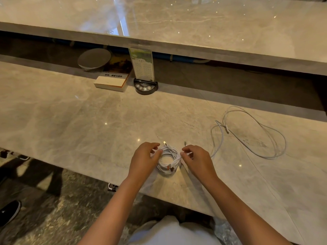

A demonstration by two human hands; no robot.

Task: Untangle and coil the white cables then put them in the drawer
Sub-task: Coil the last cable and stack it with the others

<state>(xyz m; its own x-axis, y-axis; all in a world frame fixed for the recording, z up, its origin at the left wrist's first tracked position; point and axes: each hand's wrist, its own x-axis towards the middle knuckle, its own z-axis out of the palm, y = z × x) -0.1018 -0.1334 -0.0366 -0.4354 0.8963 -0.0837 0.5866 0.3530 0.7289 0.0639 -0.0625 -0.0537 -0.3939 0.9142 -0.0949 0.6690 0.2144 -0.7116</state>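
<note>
A coiled white cable (168,162) lies on the marble counter (88,121) near its front edge, an orange-tipped plug resting on the coil's lower side. My left hand (144,160) pinches the coil's left rim with curled fingers. My right hand (196,160) pinches a cable end at the coil's right rim. A second white cable (256,133) lies loose in wide loops to the right, one strand running under my right hand. No drawer is in view.
At the counter's back edge sit a book (113,79), a round grey disc (94,58) and a black call-button stand with a menu card (145,75). A higher marble shelf (194,23) overhangs behind. A dark shoe (9,212) is on the floor at left.
</note>
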